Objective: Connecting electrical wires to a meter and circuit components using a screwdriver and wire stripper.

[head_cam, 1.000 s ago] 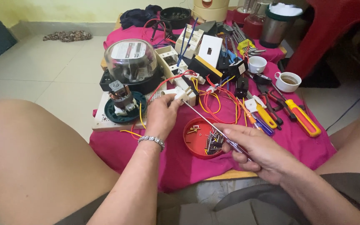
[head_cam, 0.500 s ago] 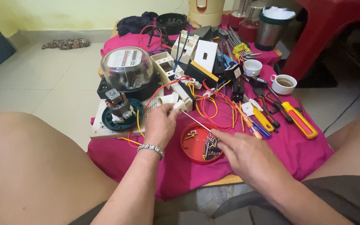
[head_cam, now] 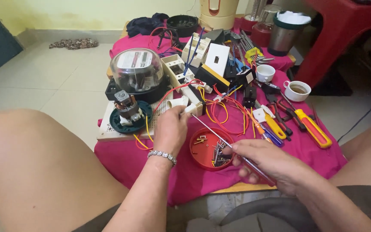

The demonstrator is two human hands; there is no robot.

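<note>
Head view. The left hand [head_cam: 171, 129] is pinching a small white fitting [head_cam: 190, 108] between thumb and fingers, just behind and to the left of the red dish [head_cam: 200, 155]. The right hand [head_cam: 268, 165] is closing around the handle of a long screwdriver [head_cam: 220, 138], whose thin shaft is crossing above the red dish and whose tip is meeting the white fitting. The red dish, holding loose screws, is lying on the pink cloth [head_cam: 125, 159] between the two hands. Behind and to the left of the dish, a green round part [head_cam: 130, 117] is sitting on a white perforated board [head_cam: 108, 129], with a glass-domed meter [head_cam: 137, 73] farther back. To the right of the dish, a yellow-and-red handled tool [head_cam: 312, 127] is lying on the cloth; behind that tool, a white cup [head_cam: 297, 90] is standing.
</note>
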